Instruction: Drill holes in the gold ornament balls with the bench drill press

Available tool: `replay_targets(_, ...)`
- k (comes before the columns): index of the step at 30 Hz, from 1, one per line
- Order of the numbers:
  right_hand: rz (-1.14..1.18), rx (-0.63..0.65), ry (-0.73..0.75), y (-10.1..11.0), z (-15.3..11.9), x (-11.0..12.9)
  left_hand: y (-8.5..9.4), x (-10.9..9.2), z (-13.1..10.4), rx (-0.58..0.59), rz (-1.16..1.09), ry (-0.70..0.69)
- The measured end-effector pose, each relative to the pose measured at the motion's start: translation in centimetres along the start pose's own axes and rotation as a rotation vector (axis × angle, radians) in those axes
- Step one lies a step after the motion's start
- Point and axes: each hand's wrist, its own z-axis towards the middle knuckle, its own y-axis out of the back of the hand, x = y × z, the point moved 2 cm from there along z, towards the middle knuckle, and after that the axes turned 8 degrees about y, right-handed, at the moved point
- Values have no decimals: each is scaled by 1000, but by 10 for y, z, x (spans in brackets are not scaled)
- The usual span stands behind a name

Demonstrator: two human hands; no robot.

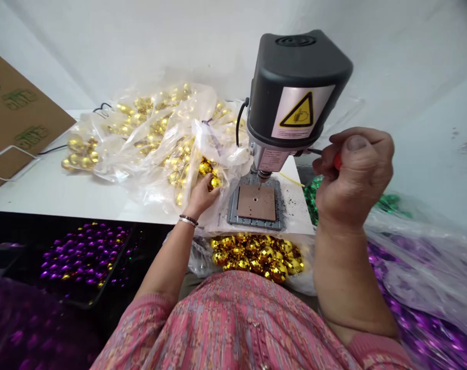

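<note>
My left hand (pixel 203 196) reaches into the mouth of a clear plastic bag (pixel 131 172), its fingers closed around a shiny gold ball (pixel 215 182). More gold balls fill the bag. My right hand (pixel 357 174) is wrapped around the red-knobbed feed lever (pixel 337 161) of a small bench drill press (pixel 299 77). Below the chuck, the drill bit (pixel 260 185) points down at a brown wooden block (pixel 256 202) with a small hole in it. The block lies on the grey drill base (pixel 232 218), with no ball on it.
An open bag of gold balls (pixel 258 254) sits at my lap, below the white table's edge. Purple balls (pixel 85 257) lie in a dark tray at lower left. Bagged purple (pixel 422 308) and green balls (pixel 391 203) are on the right. A cardboard box (pixel 25 118) stands at left.
</note>
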Motion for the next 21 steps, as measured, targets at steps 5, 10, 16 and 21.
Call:
replay_targets(5,6,18,-26,0,0,0,16,-32,-43,200,-789,73)
replay_targets(10,51,6,3,-2,0,0,2,-53,-72,452,-868,34)
replay_targets(16,17,69,-29,1,-1,-5,-39,-49,-54,312,-429,50)
replay_targets(21,-130,117,2,0,4,1,-53,-45,-39,305,-241,-13)
